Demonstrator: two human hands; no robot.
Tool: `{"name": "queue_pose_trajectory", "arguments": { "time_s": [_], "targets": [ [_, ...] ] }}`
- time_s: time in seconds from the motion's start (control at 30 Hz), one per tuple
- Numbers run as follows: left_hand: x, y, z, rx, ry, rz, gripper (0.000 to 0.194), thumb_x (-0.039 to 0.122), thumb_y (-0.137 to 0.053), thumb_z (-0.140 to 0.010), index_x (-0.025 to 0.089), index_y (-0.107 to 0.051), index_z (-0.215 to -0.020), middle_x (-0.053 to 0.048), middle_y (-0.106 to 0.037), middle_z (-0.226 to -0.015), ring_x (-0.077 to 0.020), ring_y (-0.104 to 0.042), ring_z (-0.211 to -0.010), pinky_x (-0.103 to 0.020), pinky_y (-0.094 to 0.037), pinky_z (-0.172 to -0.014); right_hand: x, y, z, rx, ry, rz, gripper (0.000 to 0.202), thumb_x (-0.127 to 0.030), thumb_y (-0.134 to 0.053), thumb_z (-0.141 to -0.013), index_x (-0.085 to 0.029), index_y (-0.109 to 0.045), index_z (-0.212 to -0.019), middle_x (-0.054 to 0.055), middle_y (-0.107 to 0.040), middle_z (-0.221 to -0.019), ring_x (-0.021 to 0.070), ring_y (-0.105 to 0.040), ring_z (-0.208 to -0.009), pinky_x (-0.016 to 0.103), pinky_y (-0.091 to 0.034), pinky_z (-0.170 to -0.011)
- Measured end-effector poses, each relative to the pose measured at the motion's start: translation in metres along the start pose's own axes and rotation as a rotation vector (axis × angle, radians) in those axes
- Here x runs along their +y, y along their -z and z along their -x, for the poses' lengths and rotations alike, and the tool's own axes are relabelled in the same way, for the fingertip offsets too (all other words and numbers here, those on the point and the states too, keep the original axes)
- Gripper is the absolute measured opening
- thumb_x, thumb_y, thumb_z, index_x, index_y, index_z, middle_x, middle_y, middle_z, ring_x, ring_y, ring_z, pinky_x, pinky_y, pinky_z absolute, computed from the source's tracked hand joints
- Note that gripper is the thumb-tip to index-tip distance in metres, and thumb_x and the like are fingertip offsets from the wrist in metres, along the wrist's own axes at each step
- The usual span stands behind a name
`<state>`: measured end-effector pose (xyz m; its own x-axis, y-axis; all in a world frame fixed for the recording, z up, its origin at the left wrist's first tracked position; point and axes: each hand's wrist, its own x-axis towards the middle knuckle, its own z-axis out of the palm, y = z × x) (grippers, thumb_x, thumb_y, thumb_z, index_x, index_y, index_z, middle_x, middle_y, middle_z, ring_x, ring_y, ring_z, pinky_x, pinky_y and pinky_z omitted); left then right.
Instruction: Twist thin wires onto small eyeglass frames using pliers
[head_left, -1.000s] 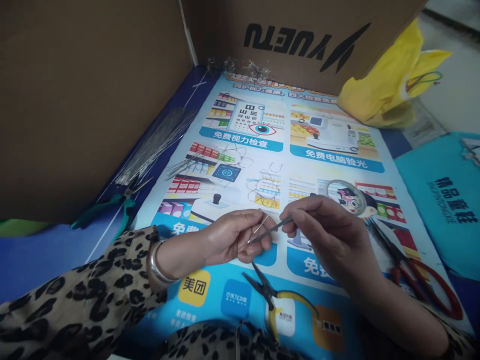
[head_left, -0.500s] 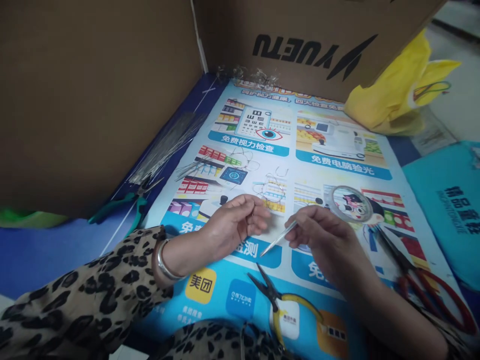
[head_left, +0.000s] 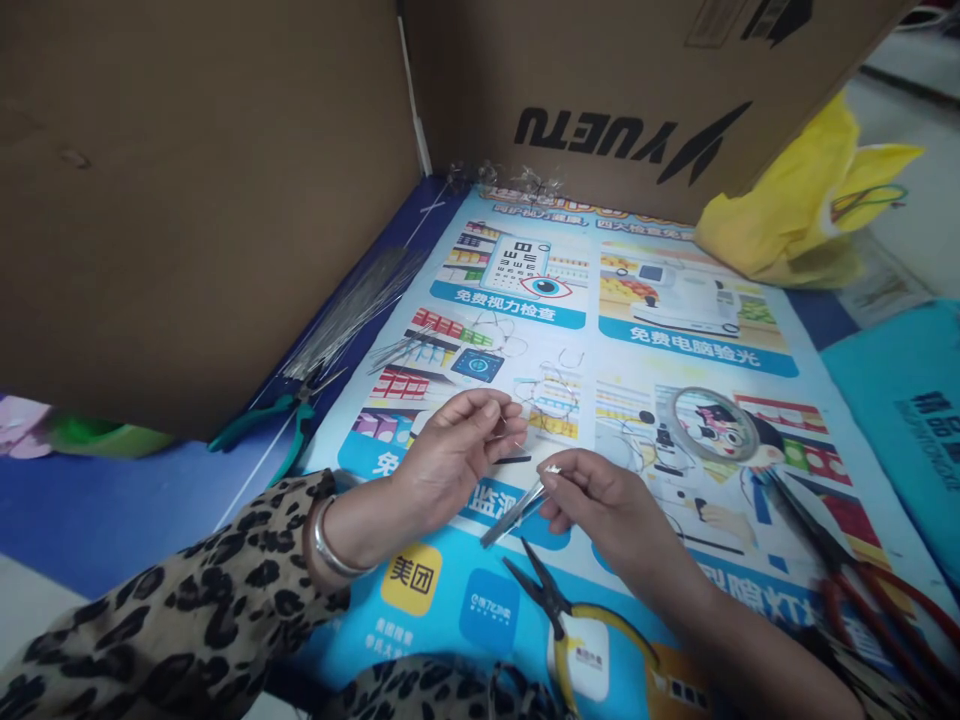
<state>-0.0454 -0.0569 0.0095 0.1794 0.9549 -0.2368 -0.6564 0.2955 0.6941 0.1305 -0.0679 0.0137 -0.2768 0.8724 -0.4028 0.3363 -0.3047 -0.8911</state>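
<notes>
My left hand (head_left: 469, 440) is at the middle of the poster-covered table, its thumb and forefinger pinched on a thin wire (head_left: 511, 432) that barely shows. To its right, my right hand (head_left: 604, 500) pinches a slim silvery bundle of short wires (head_left: 517, 515), which slants down to the left. The two hands are close together but apart. Just below the bundle lie long-nose pliers (head_left: 551, 600) with yellow handles, jaws pointing up and left. Wire loops (head_left: 551, 395) rest on the poster beyond my left hand.
Green-handled pliers (head_left: 300, 410) and a pile of long wires (head_left: 352, 310) lie at left beside a cardboard wall (head_left: 187, 200). Red-handled scissors (head_left: 832, 560) and a roll of clear tape (head_left: 675, 425) are at right. A yellow bag (head_left: 780, 210) stands behind.
My right hand has moved left and slightly down, bringing the wire bundle nearer my left hand. The whole view has shifted slightly.
</notes>
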Motion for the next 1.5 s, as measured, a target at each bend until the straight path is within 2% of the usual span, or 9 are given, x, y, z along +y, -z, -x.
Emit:
{"name": "queue_pose_trajectory", "arguments": {
  "time_s": [0.23, 0.33, 0.43, 0.57, 0.7, 0.9, 1.13, 1.33, 1.5],
  "targets": [
    [-0.001, 0.004, -0.002, 0.093, -0.030, -0.039, 0.010, 0.019, -0.062, -0.080, 0.015, -0.060, -0.089, -0.003, -0.065, -0.095, -0.0128, -0.064, -0.089, -0.028, -0.051, -0.084, 0.003, 0.002, 0.006, 0.058, 0.091, 0.209, 0.043, -0.040, -0.052, -0.081, -0.018, -0.056, -0.117, 0.009, -0.069, -0.094, 0.0207, -0.067, -0.078, 0.033, -0.056, -0.065],
    [0.000, 0.004, -0.005, 0.125, -0.049, -0.057, 0.011, 0.019, -0.064, -0.079, 0.016, -0.061, -0.089, -0.003, -0.066, -0.093, -0.0123, -0.064, -0.087, -0.027, -0.051, -0.082, 0.007, 0.001, 0.006, 0.122, 0.246, 0.448, 0.039, -0.034, -0.046, -0.085, -0.017, -0.056, -0.119, 0.012, -0.065, -0.110, 0.0216, -0.066, -0.086, 0.035, -0.056, -0.072],
    [0.001, 0.004, -0.005, 0.133, -0.080, -0.096, 0.011, 0.020, -0.065, -0.078, 0.016, -0.061, -0.088, -0.002, -0.066, -0.093, -0.0120, -0.064, -0.087, -0.026, -0.052, -0.081, 0.011, 0.000, 0.005, 0.241, 0.488, 0.639, 0.034, -0.027, -0.043, -0.087, -0.015, -0.060, -0.114, 0.012, -0.062, -0.118, 0.0222, -0.062, -0.102, 0.036, -0.053, -0.084],
    [0.001, 0.001, 0.002, 0.096, -0.116, -0.199, 0.009, 0.020, -0.065, -0.078, 0.017, -0.061, -0.085, -0.002, -0.067, -0.092, -0.0125, -0.065, -0.086, -0.026, -0.053, -0.079, 0.013, -0.002, 0.007, 0.334, 0.728, 0.761, 0.029, -0.021, -0.041, -0.090, -0.013, -0.060, -0.110, 0.012, -0.065, -0.109, 0.0189, -0.059, -0.105, 0.032, -0.051, -0.088],
    [-0.003, -0.001, 0.013, -0.004, -0.127, -0.374, 0.006, 0.018, -0.065, -0.078, 0.019, -0.064, -0.084, -0.002, -0.067, -0.092, -0.0139, -0.066, -0.082, -0.029, -0.054, -0.077, 0.011, -0.004, 0.011, 0.353, 0.766, 0.739, 0.025, -0.027, -0.046, -0.090, -0.013, -0.061, -0.104, 0.010, -0.066, -0.097, 0.0176, -0.061, -0.091, 0.030, -0.054, -0.075],
    [-0.006, 0.001, 0.020, -0.137, -0.113, -0.495, 0.010, 0.012, -0.062, -0.079, 0.020, -0.065, -0.083, 0.000, -0.065, -0.094, -0.0118, -0.064, -0.078, -0.026, -0.053, -0.072, 0.010, -0.005, 0.013, 0.369, 0.890, 0.769, 0.021, -0.022, -0.045, -0.090, -0.015, -0.065, -0.090, 0.005, -0.064, -0.077, 0.0144, -0.058, -0.074, 0.027, -0.048, -0.066],
    [-0.005, 0.010, 0.020, -0.190, -0.107, -0.691, 0.010, 0.015, -0.059, -0.082, 0.023, -0.064, -0.085, 0.000, -0.064, -0.095, -0.0122, -0.062, -0.083, -0.027, -0.052, -0.077, 0.010, 0.006, 0.016, 0.298, 0.834, 0.861, 0.021, -0.016, -0.043, -0.088, -0.014, -0.063, -0.087, 0.005, -0.060, -0.075, 0.0149, -0.052, -0.074, 0.027, -0.043, -0.067],
    [0.002, 0.003, 0.023, -0.301, -0.237, -1.014, 0.009, 0.019, -0.059, -0.082, 0.023, -0.063, -0.089, -0.001, -0.065, -0.093, -0.0127, -0.063, -0.083, -0.025, -0.051, -0.074, 0.009, 0.025, 0.020, 0.309, 0.818, 1.142, 0.018, -0.009, -0.042, -0.084, -0.015, -0.060, -0.083, 0.006, -0.058, -0.078, 0.0175, -0.045, -0.072, 0.030, -0.035, -0.064],
    [0.009, 0.004, 0.016, -0.228, -0.351, -1.491, 0.014, 0.031, -0.053, -0.086, 0.019, -0.058, -0.081, -0.002, -0.062, -0.078, -0.0136, -0.059, -0.072, -0.026, -0.047, -0.064, 0.011, 0.067, 0.028, 0.409, 0.558, 1.323, 0.018, -0.006, -0.044, -0.081, -0.017, -0.056, -0.073, 0.005, -0.057, -0.072, 0.0168, -0.046, -0.070, 0.029, -0.029, -0.059]
  ]
}}
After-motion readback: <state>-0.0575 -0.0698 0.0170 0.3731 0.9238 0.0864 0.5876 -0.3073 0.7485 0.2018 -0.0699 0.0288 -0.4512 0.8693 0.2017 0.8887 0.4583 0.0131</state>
